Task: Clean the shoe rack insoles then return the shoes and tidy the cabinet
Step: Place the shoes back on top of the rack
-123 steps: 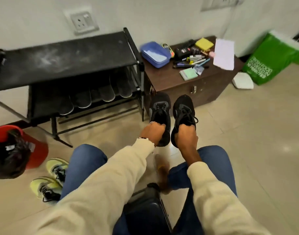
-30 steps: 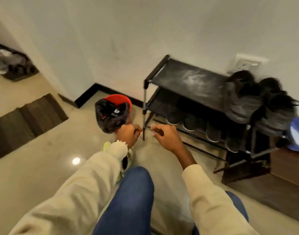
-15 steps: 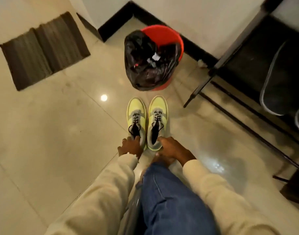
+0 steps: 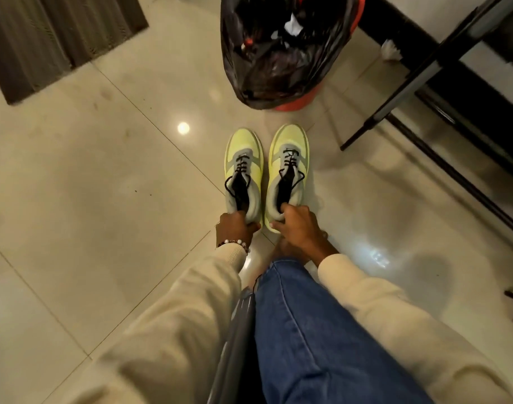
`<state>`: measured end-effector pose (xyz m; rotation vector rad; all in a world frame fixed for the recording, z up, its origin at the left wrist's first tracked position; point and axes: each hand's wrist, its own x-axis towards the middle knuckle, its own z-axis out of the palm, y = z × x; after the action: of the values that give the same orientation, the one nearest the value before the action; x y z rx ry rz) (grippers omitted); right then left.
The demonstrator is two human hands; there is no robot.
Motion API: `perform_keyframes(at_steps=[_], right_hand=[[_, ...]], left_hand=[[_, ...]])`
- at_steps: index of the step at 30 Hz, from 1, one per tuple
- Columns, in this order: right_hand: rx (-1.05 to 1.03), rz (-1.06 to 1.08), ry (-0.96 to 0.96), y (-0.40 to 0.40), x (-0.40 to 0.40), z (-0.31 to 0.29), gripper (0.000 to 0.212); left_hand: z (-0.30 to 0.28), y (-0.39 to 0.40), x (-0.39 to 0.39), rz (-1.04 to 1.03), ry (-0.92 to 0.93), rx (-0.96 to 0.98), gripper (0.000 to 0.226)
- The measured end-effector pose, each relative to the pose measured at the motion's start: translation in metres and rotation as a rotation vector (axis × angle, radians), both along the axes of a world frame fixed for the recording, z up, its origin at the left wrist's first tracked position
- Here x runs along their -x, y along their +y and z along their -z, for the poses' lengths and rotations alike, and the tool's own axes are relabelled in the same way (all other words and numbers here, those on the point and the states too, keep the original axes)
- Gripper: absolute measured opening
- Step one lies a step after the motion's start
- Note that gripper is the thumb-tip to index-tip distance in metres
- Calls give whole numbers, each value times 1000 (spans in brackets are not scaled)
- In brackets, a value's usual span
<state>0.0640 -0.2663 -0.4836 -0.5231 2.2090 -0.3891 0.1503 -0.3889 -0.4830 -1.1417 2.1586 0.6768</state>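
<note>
Two neon-yellow sneakers with grey tongues and black laces stand side by side on the tiled floor, toes pointing away from me. My left hand [image 4: 236,227] grips the heel collar of the left sneaker [image 4: 243,173], fingers tucked inside its opening. My right hand [image 4: 296,227] grips the heel of the right sneaker [image 4: 288,167] the same way. The black metal shoe rack [image 4: 441,91] shows only its frame and legs at the upper right; its shelves and the black shoes on it are out of view.
A red bin lined with a black rubbish bag [image 4: 278,51] stands just beyond the sneakers' toes. A dark ribbed mat [image 4: 51,36] lies at the upper left. My knee in blue jeans [image 4: 322,330] fills the lower middle, beside a dark object [image 4: 235,345].
Four seconds ago I held the black shoes; a second ago they sat on the rack's top shelf. Since then my view dropped to the floor and both hands closed on the yellow sneakers' heels.
</note>
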Motion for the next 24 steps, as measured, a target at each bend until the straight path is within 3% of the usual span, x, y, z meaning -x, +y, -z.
perform_keyframes(at_steps=[12,24], right_hand=[[-41,-176,32,50,28,-221,43],[197,37,344,119,-26,-414,30]], left_hand=[[-193,17,-7,269,34,45,58],[-414,47,-22,451,337,283,50]])
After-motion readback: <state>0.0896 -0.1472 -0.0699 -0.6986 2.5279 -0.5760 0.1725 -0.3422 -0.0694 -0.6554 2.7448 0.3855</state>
